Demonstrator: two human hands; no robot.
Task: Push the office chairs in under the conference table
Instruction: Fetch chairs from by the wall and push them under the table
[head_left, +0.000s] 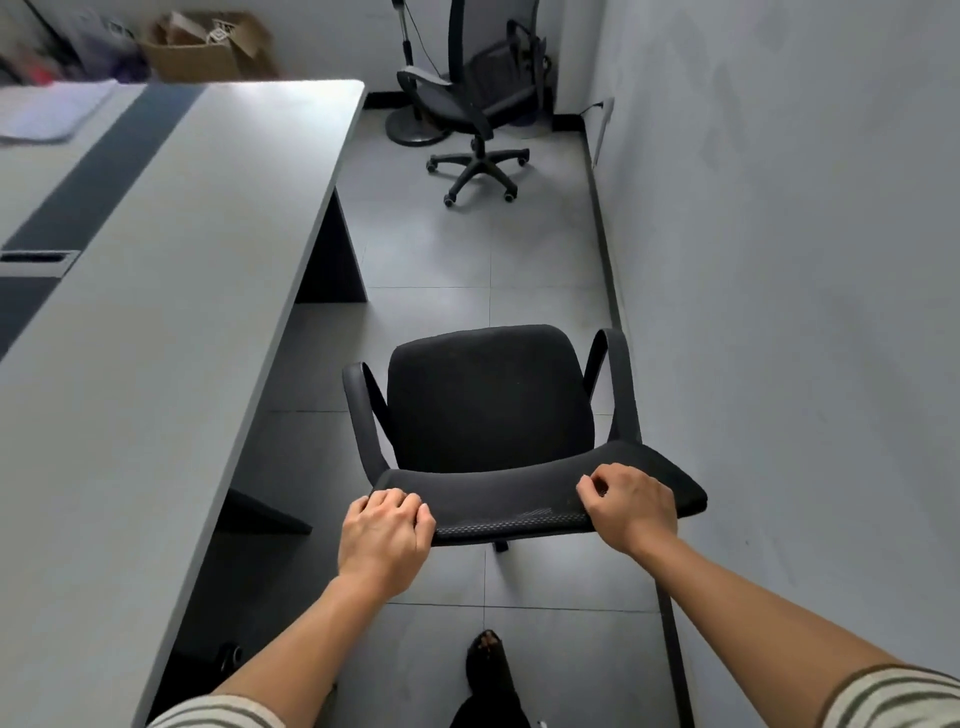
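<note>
A black office chair (488, 400) with armrests stands in the aisle in front of me, its seat facing away along the aisle. My left hand (383, 535) grips the left end of its backrest top. My right hand (626, 506) grips the right end. The long grey conference table (171, 291) runs along the left, and the chair sits beside its edge, not under it. A second black office chair (475, 98) stands at the far end of the aisle, past the table's end.
A grey wall (779, 260) closes the aisle on the right. A fan stand (415, 124) is beside the far chair. Cardboard boxes (208, 52) sit beyond the table. Papers (47, 114) lie on the tabletop. My foot (488, 654) is below the chair.
</note>
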